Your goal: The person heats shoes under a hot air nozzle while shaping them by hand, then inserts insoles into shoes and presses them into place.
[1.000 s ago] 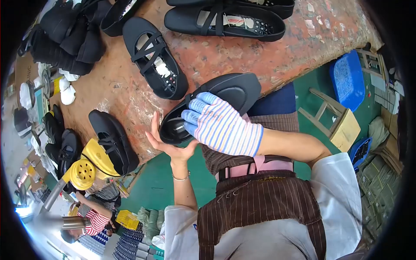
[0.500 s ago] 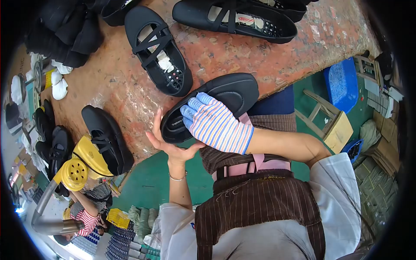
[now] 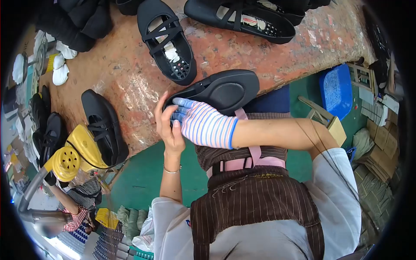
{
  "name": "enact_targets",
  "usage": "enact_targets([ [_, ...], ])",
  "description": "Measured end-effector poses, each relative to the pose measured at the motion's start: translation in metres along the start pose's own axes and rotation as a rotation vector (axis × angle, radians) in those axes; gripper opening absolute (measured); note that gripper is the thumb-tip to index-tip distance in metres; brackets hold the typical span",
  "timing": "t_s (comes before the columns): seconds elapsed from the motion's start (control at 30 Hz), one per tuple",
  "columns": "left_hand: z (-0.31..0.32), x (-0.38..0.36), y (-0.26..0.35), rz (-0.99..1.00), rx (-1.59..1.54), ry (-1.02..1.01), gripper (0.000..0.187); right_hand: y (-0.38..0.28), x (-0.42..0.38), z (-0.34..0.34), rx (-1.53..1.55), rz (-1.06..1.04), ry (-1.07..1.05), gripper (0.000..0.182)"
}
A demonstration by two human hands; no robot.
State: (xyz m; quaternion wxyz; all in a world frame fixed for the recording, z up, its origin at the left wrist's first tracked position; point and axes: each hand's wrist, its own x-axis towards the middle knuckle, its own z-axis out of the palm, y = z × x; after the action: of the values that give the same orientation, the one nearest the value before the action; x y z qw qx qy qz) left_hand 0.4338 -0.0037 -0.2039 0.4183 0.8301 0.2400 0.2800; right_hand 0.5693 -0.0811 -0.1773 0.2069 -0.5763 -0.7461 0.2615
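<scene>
A black shoe (image 3: 236,89) is tilted at the table's near edge, with an oval outline on the surface facing me, which looks like its sole. My left hand (image 3: 170,128), bare and with a bracelet at the wrist, is wrapped round the heel end. Over that same end lies my right hand (image 3: 208,125) in a striped glove with blue fingertips, its fingers bent against the shoe and touching my left fingers. Both hands hide the heel. Just beyond is another black shoe (image 3: 162,37) with crossed straps and white paper inside.
The worn reddish table (image 3: 130,78) carries more black shoes (image 3: 242,21) at the back and one strapped shoe (image 3: 104,125) at left. Beside that stands a yellow machine part (image 3: 67,162). A blue plastic tub (image 3: 336,93) and wooden stool (image 3: 336,130) are at right. Another person's arm (image 3: 65,199) shows lower left.
My right hand has slid left toward the heel end, uncovering the oval. My left fingers have closed in round the heel. The view has shifted slightly.
</scene>
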Motion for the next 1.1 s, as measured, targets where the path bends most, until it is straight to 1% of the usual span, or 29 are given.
enact_targets([
  [0.07,0.004,-0.002,-0.003,-0.020,-0.011,0.043,0.034,-0.011,-0.001,0.007,0.183,0.195,0.216,0.036],
  [0.1,0.006,-0.002,0.000,-0.043,-0.020,0.071,0.027,-0.009,-0.011,0.004,0.002,0.157,0.164,0.037],
  [0.13,0.008,-0.004,0.002,-0.057,-0.016,0.091,0.026,-0.009,-0.019,-0.008,-0.180,0.111,0.105,0.037],
  [0.17,0.010,-0.004,0.004,-0.069,-0.010,0.111,0.025,-0.014,-0.018,-0.001,-0.212,0.125,0.135,0.035],
  [0.2,0.011,-0.002,0.005,-0.072,-0.005,0.127,0.025,-0.015,-0.018,-0.007,-0.217,0.105,0.073,0.034],
  [0.27,0.016,0.000,0.017,-0.159,0.017,0.178,0.022,-0.013,-0.018,-0.028,-0.238,0.074,-0.043,0.031],
  [0.3,0.022,-0.004,0.026,-0.207,0.026,0.205,0.022,-0.001,-0.027,-0.028,-0.203,0.098,0.003,0.024],
  [0.33,0.027,-0.008,0.035,-0.261,0.035,0.233,0.022,-0.004,-0.029,-0.058,-0.109,0.289,0.000,0.024],
  [0.4,0.048,-0.021,0.060,-0.374,-0.011,0.267,0.029,0.016,-0.054,-0.072,-0.226,0.466,0.515,0.032],
  [0.47,0.069,-0.026,0.085,-0.403,0.025,0.239,0.036,0.034,-0.051,-0.077,-0.298,0.696,0.751,0.046],
  [0.5,0.077,-0.024,0.095,-0.406,-0.010,0.214,0.040,0.045,-0.048,-0.076,-0.279,0.736,0.820,0.056],
  [0.57,0.089,-0.015,0.106,-0.417,-0.056,0.150,0.048,0.056,-0.038,-0.083,-0.018,0.693,0.916,0.060],
  [0.6,0.091,-0.010,0.106,-0.363,-0.011,0.100,0.058,0.057,-0.035,-0.090,0.115,0.663,0.956,0.062],
  [0.63,0.091,-0.004,0.105,-0.376,-0.046,0.057,0.064,0.049,-0.036,-0.100,0.329,0.635,0.954,0.065],
  [0.67,0.091,0.002,0.103,-0.388,-0.078,0.014,0.071,0.039,-0.039,-0.109,0.367,0.585,0.845,0.064],
  [0.73,0.093,0.011,0.098,-0.403,-0.007,-0.045,0.076,0.017,-0.057,-0.119,0.438,0.493,0.629,0.063],
  [0.77,0.091,0.016,0.096,-0.355,-0.044,-0.083,0.076,0.002,-0.071,-0.110,0.274,0.488,0.602,0.063],
  [0.83,0.077,0.035,0.100,-0.250,0.095,-0.156,0.079,-0.033,-0.099,-0.100,0.120,0.542,0.456,0.066],
  [0.87,0.072,0.048,0.106,-0.433,-0.019,-0.156,0.077,-0.043,-0.108,-0.094,0.115,0.595,0.335,0.065],
  [0.9,0.075,0.053,0.095,-0.330,0.082,-0.088,0.071,-0.052,-0.117,-0.089,0.104,0.640,0.209,0.065],
  [0.93,0.071,0.061,0.088,-0.341,0.137,-0.163,0.071,-0.054,-0.122,-0.079,0.082,0.681,0.076,0.061],
  [1.0,0.061,0.076,0.079,-0.355,0.246,-0.327,0.072,-0.056,-0.118,-0.076,0.092,0.722,0.055,0.067],
  [1.03,0.063,0.080,0.074,-0.253,0.284,-0.240,0.067,-0.055,-0.118,-0.067,0.039,0.708,0.115,0.069],
  [1.07,0.063,0.081,0.073,-0.238,0.326,-0.260,0.066,-0.054,-0.118,-0.057,-0.014,0.693,0.177,0.071],
  [1.1,0.064,0.083,0.072,-0.221,0.367,-0.278,0.065,-0.049,-0.120,-0.049,-0.063,0.659,0.178,0.071],
])
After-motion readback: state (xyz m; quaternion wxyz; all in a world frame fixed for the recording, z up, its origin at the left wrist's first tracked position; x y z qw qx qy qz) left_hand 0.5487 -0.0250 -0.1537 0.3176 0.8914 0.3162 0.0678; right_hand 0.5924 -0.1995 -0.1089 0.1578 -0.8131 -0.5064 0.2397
